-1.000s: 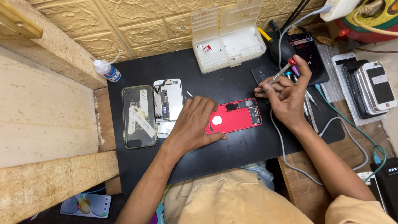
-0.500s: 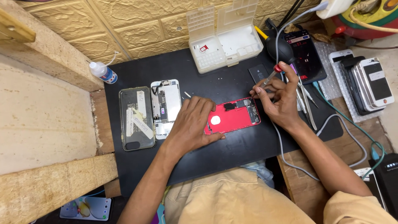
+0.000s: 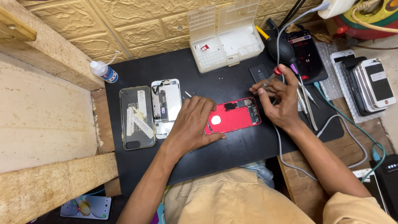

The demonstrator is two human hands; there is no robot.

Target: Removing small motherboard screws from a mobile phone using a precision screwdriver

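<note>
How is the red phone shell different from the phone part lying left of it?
The red phone shell lies tilted under the left hand; the silver phone part lies straight, untouched. The shell is red inside with few parts; the other is silver, packed with components. Both lie open on the black mat.

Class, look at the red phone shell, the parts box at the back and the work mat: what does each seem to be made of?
Red phone shell: probably painted or anodised metal, with an even matte red. Parts box: translucent whitish plastic, its compartments showing through. Work mat: likely rubber or silicone, flat matte black with no glare.
</note>
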